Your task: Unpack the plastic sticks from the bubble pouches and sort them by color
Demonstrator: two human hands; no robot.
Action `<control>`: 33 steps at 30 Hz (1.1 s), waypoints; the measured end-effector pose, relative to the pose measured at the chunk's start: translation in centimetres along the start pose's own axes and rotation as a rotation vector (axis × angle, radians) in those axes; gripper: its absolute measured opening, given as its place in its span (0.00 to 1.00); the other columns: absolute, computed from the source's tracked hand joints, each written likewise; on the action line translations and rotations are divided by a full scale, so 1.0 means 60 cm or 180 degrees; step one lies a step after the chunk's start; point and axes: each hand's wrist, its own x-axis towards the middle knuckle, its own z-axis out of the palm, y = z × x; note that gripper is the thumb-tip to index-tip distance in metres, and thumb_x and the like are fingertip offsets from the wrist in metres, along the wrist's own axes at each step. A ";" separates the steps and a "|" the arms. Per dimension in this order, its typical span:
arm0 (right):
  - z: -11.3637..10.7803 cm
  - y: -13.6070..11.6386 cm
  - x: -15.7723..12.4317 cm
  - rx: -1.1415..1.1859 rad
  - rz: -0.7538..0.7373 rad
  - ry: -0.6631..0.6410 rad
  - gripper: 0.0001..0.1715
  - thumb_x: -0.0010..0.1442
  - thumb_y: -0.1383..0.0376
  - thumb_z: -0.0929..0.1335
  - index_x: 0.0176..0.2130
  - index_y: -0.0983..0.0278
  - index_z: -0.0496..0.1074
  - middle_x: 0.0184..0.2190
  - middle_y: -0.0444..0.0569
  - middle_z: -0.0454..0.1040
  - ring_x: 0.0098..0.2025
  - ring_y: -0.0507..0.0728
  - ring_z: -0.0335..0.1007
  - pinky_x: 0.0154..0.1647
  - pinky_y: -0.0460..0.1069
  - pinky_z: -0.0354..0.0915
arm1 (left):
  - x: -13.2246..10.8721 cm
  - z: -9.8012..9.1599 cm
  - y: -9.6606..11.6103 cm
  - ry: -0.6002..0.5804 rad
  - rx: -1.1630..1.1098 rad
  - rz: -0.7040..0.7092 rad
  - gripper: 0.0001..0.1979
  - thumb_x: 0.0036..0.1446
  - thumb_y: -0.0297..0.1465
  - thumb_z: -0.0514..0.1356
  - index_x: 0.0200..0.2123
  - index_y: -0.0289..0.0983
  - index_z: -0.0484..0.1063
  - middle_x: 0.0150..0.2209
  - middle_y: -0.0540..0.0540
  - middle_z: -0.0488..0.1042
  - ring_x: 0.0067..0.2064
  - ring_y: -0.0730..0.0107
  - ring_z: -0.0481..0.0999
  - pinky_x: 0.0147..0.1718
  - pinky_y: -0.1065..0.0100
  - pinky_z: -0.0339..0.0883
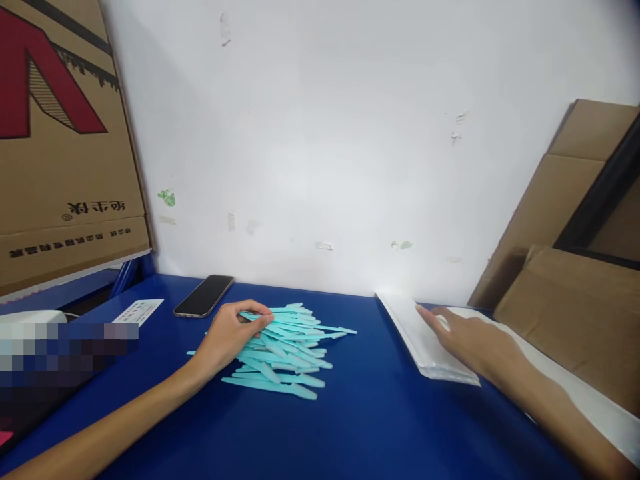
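A loose pile of slim turquoise plastic eyebrow razors (293,343) lies on the blue table, most with their broad ends to the right. My left hand (234,333) reaches over the pile's left side, thumb and forefinger pinched together on one razor near the top. To the right, a stack of flat, clear-white plastic bags (410,337) rests by the wall. On its far right part lies my right hand (463,340), thumb stretched out and touching the bags. A small gap shows between thumb and forefinger; the other fingertips are hidden.
A dark-screened phone (205,296) lies behind my left hand, and a printed white card (139,311) farther left. A large cardboard box (70,167) stands at the left. Folded cardboard (575,313) leans at the right. The white wall (320,147) bounds the blue table (360,427) at the back.
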 end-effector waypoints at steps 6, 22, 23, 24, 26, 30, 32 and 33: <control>0.011 -0.059 0.024 0.0102 0.0451 -0.0530 0.51 0.67 0.36 0.48 0.61 0.67 0.72 0.39 0.66 0.83 0.42 0.76 0.81 0.39 0.69 0.73 | -0.002 0.002 -0.005 0.0052 0.0255 0.0149 0.18 0.52 0.48 0.66 0.33 0.39 0.82 0.35 0.45 0.81 0.29 0.64 0.74 0.29 0.66 0.66; 0.020 -0.080 0.013 -0.0146 0.0656 -0.0813 0.33 0.73 0.50 0.55 0.65 0.66 0.66 0.43 0.63 0.82 0.47 0.72 0.79 0.47 0.64 0.70 | 0.006 -0.001 -0.019 0.0156 0.0563 0.0429 0.22 0.50 0.53 0.66 0.34 0.40 0.82 0.40 0.42 0.82 0.36 0.56 0.79 0.33 0.63 0.72; 0.020 -0.080 0.012 -0.0143 0.0656 -0.0800 0.34 0.73 0.49 0.55 0.64 0.66 0.66 0.43 0.62 0.82 0.47 0.72 0.79 0.47 0.64 0.70 | 0.006 -0.001 -0.019 0.0148 0.0594 0.0459 0.22 0.51 0.53 0.65 0.33 0.40 0.82 0.39 0.42 0.81 0.38 0.55 0.80 0.34 0.62 0.72; 0.021 -0.080 0.011 -0.0144 0.0657 -0.0786 0.33 0.73 0.49 0.55 0.64 0.66 0.66 0.43 0.63 0.82 0.47 0.73 0.79 0.47 0.64 0.70 | 0.006 -0.001 -0.020 0.0138 0.0624 0.0493 0.22 0.51 0.53 0.65 0.33 0.40 0.82 0.38 0.43 0.81 0.40 0.54 0.79 0.36 0.62 0.72; 0.022 -0.080 0.011 -0.0148 0.0658 -0.0756 0.33 0.73 0.49 0.55 0.64 0.66 0.67 0.43 0.63 0.82 0.47 0.73 0.79 0.47 0.64 0.70 | 0.004 0.000 -0.021 0.0109 0.0679 0.0555 0.21 0.53 0.53 0.65 0.34 0.41 0.81 0.38 0.43 0.80 0.43 0.53 0.79 0.38 0.62 0.71; 0.024 -0.082 0.010 -0.0132 0.0656 -0.0707 0.33 0.73 0.50 0.56 0.66 0.65 0.65 0.43 0.63 0.82 0.48 0.72 0.79 0.46 0.64 0.71 | -0.001 0.002 -0.021 0.0076 0.0935 0.0600 0.19 0.57 0.51 0.62 0.36 0.43 0.81 0.40 0.44 0.79 0.42 0.55 0.77 0.39 0.61 0.68; 0.024 -0.083 0.009 -0.0133 0.0672 -0.0694 0.34 0.73 0.50 0.56 0.67 0.65 0.64 0.43 0.63 0.82 0.48 0.72 0.79 0.46 0.64 0.71 | -0.003 0.003 -0.020 0.0047 0.1095 0.0602 0.18 0.59 0.50 0.61 0.37 0.43 0.81 0.41 0.45 0.78 0.41 0.56 0.77 0.40 0.60 0.67; 0.023 -0.083 0.009 -0.0135 0.0680 -0.0689 0.34 0.73 0.50 0.56 0.67 0.65 0.64 0.44 0.63 0.82 0.49 0.72 0.79 0.46 0.64 0.72 | -0.004 0.003 -0.019 0.0035 0.1148 0.0598 0.18 0.59 0.50 0.60 0.37 0.44 0.81 0.41 0.45 0.78 0.41 0.56 0.77 0.40 0.60 0.67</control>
